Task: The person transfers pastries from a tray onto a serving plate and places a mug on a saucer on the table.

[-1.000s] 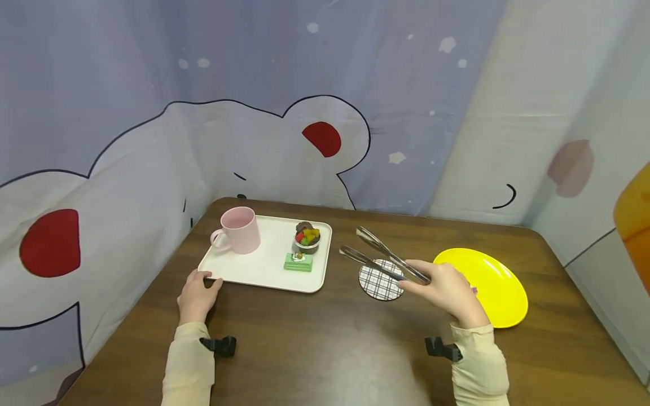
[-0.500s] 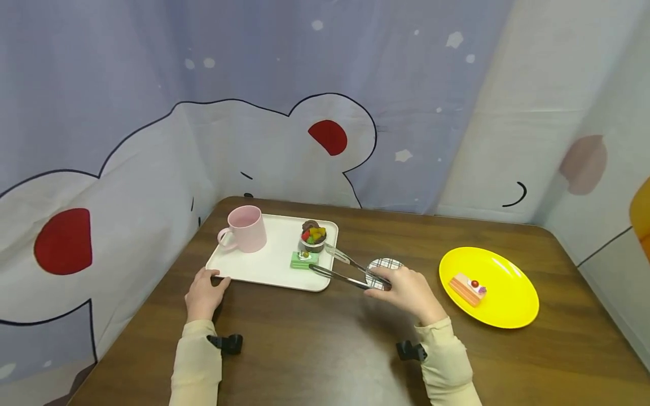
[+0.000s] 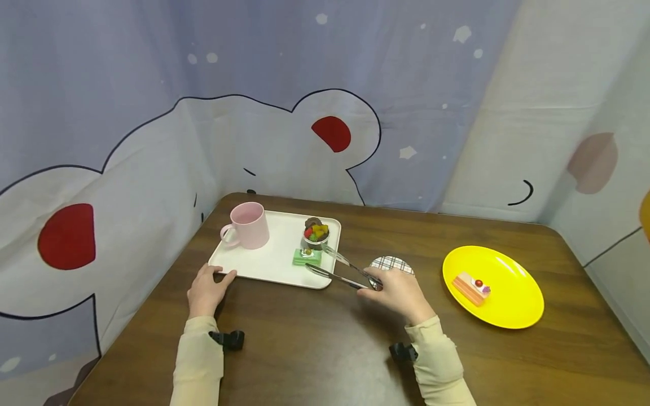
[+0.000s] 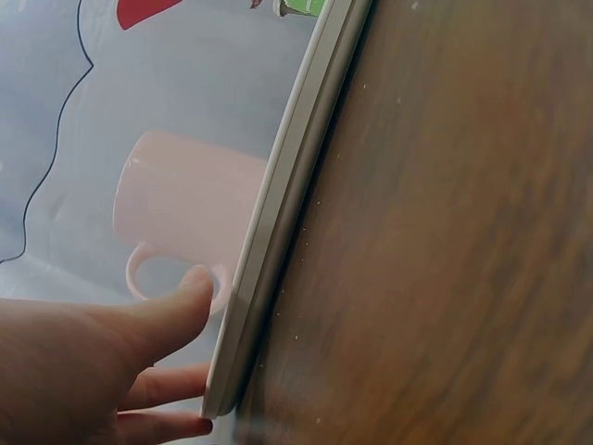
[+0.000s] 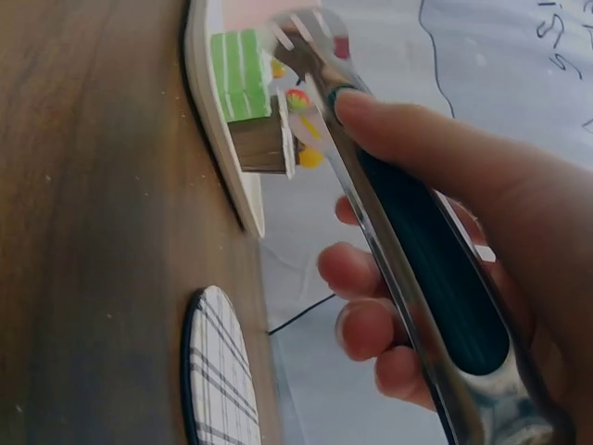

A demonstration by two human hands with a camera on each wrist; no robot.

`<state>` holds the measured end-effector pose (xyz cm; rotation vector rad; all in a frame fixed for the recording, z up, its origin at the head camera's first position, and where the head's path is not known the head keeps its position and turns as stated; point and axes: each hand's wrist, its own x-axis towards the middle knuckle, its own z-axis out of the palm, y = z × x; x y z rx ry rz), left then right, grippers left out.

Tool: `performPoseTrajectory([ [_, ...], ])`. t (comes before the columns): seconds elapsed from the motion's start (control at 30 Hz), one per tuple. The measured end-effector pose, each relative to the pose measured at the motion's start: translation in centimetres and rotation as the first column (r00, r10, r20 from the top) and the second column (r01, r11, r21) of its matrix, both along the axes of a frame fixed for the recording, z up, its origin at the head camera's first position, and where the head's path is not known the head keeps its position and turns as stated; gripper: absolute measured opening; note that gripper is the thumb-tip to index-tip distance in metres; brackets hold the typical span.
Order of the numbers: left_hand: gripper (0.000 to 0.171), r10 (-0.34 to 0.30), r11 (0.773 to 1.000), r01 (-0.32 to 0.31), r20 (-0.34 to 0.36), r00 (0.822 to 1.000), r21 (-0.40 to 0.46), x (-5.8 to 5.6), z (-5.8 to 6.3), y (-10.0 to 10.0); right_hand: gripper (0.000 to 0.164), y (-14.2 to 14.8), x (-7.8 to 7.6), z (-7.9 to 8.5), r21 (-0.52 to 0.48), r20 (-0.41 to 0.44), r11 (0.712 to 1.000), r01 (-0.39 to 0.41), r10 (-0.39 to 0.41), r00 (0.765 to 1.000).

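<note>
My right hand (image 3: pixel 398 293) grips metal tongs (image 5: pixel 431 269) with dark green inlaid handles. Their two arms stand apart, tips over the right side of a white tray (image 3: pixel 274 242). One tip is by a green toy cake slice (image 3: pixel 306 257), the other by a small cup of toy fruit dessert (image 3: pixel 317 232); nothing is pinched between them. At the tray's front left corner, my left hand (image 3: pixel 207 290) rests fingers and thumb against the edge. A pink mug (image 3: pixel 252 228) stands upright on the tray's left side, its handle close behind my left thumb (image 4: pixel 181 301).
A round checked coaster (image 3: pixel 391 262) lies on the wooden table (image 3: pixel 304 349), partly behind my right hand. Farther right, a yellow oval plate (image 3: pixel 515 293) holds a pink toy cake slice (image 3: pixel 471 288). A printed curtain (image 3: pixel 274 141) hangs behind the table.
My right hand has moved left with the tongs, from over the coaster and plate to the tray's right side. The pink cake slice has come into full view. My left hand keeps its place.
</note>
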<state>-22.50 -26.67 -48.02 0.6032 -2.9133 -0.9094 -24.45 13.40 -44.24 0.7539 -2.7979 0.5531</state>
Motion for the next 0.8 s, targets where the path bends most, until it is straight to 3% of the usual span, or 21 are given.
performPoseTrajectory([
  [0.17,0.059,-0.006,1.000,0.006,-0.019,1.000,-0.015,-0.1,0.1,0.1,0.044,-0.5,-0.1,-0.4,-0.009,-0.017,0.999,0.042,-0.042,0.999],
  [0.8,0.057,-0.001,1.000,0.000,-0.014,1.000,-0.029,-0.2,-0.2,0.1,0.038,-1.7,-0.4,-2.5,0.037,-0.081,0.997,0.070,-0.067,0.995],
])
